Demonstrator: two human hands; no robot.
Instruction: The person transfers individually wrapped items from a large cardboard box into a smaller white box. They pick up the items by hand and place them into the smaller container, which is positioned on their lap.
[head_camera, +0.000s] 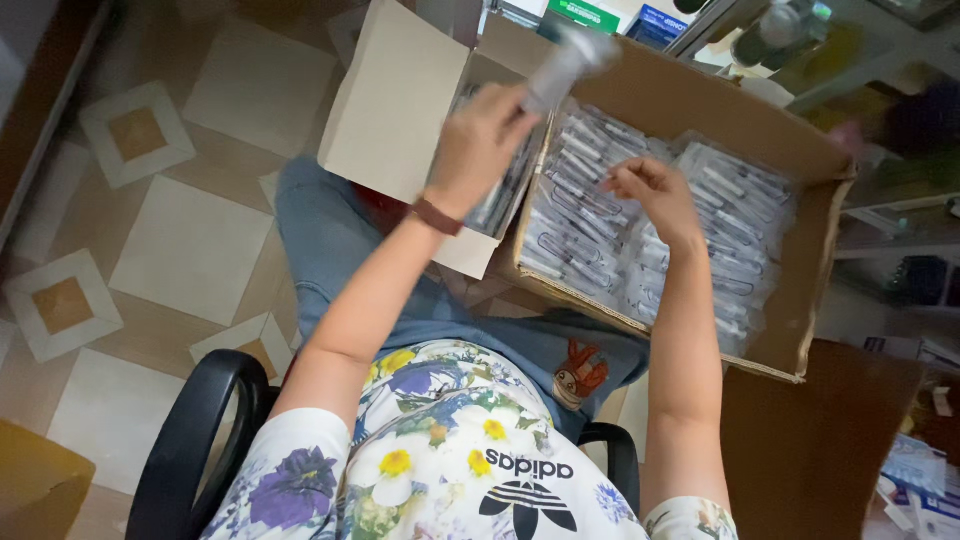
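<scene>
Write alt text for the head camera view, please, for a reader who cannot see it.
A seated person's left hand lifts a blurred clear packet from a cardboard box packed with clear-wrapped items, while the right hand rests on the packets inside. Tiled floor lies below.

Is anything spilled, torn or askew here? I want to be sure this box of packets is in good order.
Nothing stands out. The cardboard box is open and whole, clear packets lie stacked inside, and none has fallen to the floor. The left hand holds one packet up; the right hand rests on the stack.
</scene>
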